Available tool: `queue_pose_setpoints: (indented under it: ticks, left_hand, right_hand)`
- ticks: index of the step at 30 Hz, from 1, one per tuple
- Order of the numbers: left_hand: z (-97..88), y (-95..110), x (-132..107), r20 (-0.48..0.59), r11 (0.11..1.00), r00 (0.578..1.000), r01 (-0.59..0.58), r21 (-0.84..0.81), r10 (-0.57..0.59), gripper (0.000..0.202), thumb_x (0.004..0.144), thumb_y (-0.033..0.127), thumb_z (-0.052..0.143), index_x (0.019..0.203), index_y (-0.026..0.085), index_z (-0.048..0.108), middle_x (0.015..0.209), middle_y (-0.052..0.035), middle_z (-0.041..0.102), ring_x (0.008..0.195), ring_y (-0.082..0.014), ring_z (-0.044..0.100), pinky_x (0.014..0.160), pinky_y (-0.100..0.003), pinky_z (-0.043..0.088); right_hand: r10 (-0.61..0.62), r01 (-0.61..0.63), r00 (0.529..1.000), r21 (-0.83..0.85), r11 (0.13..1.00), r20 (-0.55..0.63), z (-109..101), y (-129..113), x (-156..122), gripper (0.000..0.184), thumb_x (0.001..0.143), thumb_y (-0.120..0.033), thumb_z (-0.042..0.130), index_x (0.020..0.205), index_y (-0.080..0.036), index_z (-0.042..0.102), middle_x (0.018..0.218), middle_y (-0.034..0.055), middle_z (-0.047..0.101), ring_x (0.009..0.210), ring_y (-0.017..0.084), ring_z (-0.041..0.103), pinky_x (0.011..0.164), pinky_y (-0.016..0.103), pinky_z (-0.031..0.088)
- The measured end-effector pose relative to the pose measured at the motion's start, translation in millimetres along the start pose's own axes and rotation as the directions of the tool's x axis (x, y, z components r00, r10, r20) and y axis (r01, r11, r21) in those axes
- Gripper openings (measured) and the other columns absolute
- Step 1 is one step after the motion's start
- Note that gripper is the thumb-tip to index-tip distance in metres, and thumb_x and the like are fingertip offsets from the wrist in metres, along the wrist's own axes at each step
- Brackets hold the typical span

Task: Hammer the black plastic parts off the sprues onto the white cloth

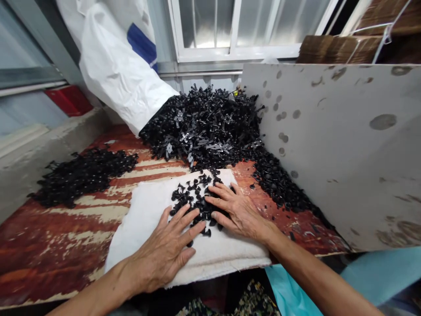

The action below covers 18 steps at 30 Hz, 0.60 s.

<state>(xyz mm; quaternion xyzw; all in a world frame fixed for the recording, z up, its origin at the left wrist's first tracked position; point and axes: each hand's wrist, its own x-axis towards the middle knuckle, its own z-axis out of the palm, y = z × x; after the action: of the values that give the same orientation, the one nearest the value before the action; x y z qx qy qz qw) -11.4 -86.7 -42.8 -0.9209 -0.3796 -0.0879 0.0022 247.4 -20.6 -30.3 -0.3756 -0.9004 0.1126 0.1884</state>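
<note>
Several small black parts with flared round heads (198, 199) lie loose on a folded white cloth (131, 239) in front of me. My left hand (171, 243) rests at their near left side, palm down, fingers spread and touching some of them. On the right, my right hand (238, 210) lies flat with its fingers apart over the edge of the same parts. Some pieces are partly hidden under the fingers of both hands. Neither hand grips anything.
Behind the cloth rises a big heap of black parts (210, 127), spilling from a white sack (121, 74). A smaller black pile (85, 175) lies left on the worn red tabletop (59, 237). More black pieces (279, 182) line the upright grey board (345, 145) at right.
</note>
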Motion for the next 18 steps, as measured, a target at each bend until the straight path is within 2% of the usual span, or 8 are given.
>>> queue_pose_setpoints:
  ticks: [2, 6, 8, 10, 14, 16, 18]
  left_hand:
    - [-3.8, -3.3, -13.6, 0.008, 0.999, 0.999, 0.046, 0.003, -0.046, 0.057, 0.098, 0.024, 0.04, 0.153, 0.034, 0.03, 0.158, -0.0047, 0.038, 0.148, -0.0276, 0.026, 0.117, -0.06, 0.024]
    - [-13.1, -12.2, -31.8, -0.027, 0.981, 0.98, 0.195, -0.019, -0.195, 0.047, 0.099, 0.026, 0.034, 0.144, 0.029, 0.048, 0.153, -0.0064, 0.045, 0.143, -0.0261, 0.036, 0.119, -0.054, 0.024]
    - [-17.6, -18.1, -26.6, -0.072, 0.969, 0.967, 0.243, -0.049, -0.246, 0.046, 0.1, 0.027, 0.031, 0.139, 0.026, 0.055, 0.149, -0.0081, 0.05, 0.141, -0.0258, 0.04, 0.119, -0.052, 0.025]
    - [-20.5, -25.3, -11.4, -0.078, 0.967, 0.966, 0.241, -0.077, -0.247, 0.047, 0.1, 0.029, 0.03, 0.14, 0.024, 0.054, 0.151, -0.009, 0.048, 0.142, -0.0258, 0.038, 0.117, -0.052, 0.027]
    - [-20.2, -39.7, 22.4, 0.05, 0.973, 0.975, 0.222, -0.064, -0.219, 0.051, 0.101, 0.037, 0.028, 0.148, 0.023, 0.042, 0.158, -0.0096, 0.037, 0.148, -0.0283, 0.026, 0.116, -0.059, 0.025]
    - [-17.9, -44.7, 25.7, 0.096, 0.972, 0.969, 0.232, -0.041, -0.227, 0.053, 0.101, 0.04, 0.028, 0.149, 0.022, 0.039, 0.16, -0.01, 0.035, 0.149, -0.0285, 0.024, 0.116, -0.06, 0.024]
    - [-15.0, -48.4, 15.8, 0.096, 0.967, 0.963, 0.254, -0.013, -0.252, 0.053, 0.101, 0.041, 0.029, 0.15, 0.022, 0.038, 0.16, -0.0098, 0.034, 0.149, -0.0275, 0.025, 0.117, -0.058, 0.025]
  right_hand:
    - [0.002, -0.002, 1.0, 0.0, 1.0, -0.018, 1.7, 1.9, -0.8, 0.041, 0.094, -0.034, 0.053, 0.132, -0.021, 0.062, 0.146, 0.0152, 0.054, 0.139, 0.033, 0.043, 0.112, 0.064, 0.028]
    - [-0.001, 0.0, 1.0, -0.027, 1.0, -0.026, 3.4, 3.8, -1.7, 0.042, 0.094, -0.031, 0.052, 0.134, -0.02, 0.061, 0.147, 0.0158, 0.053, 0.139, 0.034, 0.043, 0.11, 0.065, 0.03]
    - [0.001, -0.001, 1.0, -0.058, 0.998, -0.012, 2.8, 0.8, -1.0, 0.043, 0.096, -0.031, 0.05, 0.137, -0.02, 0.059, 0.148, 0.0154, 0.051, 0.14, 0.034, 0.042, 0.111, 0.066, 0.028]
    - [0.003, 0.0, 1.0, -0.101, 0.995, 0.031, 2.2, -6.2, 1.1, 0.047, 0.097, -0.034, 0.046, 0.141, -0.019, 0.054, 0.151, 0.0157, 0.048, 0.141, 0.035, 0.039, 0.111, 0.069, 0.024]
    - [0.004, 0.018, 0.986, -0.132, 0.991, 0.167, 5.1, -27.0, 6.6, 0.057, 0.1, -0.041, 0.039, 0.148, -0.011, 0.042, 0.155, 0.0188, 0.04, 0.145, 0.036, 0.033, 0.112, 0.073, 0.015]
    - [-0.029, 0.053, 0.979, -0.112, 0.992, 0.201, 8.0, -36.6, 7.3, 0.06, 0.101, -0.044, 0.037, 0.149, -0.008, 0.039, 0.156, 0.0196, 0.036, 0.146, 0.036, 0.03, 0.113, 0.073, 0.011]
    - [-0.087, 0.105, 0.973, -0.078, 0.991, 0.213, 10.3, -43.6, 5.0, 0.061, 0.101, -0.046, 0.036, 0.15, -0.009, 0.038, 0.158, 0.019, 0.033, 0.148, 0.035, 0.027, 0.115, 0.072, 0.008]
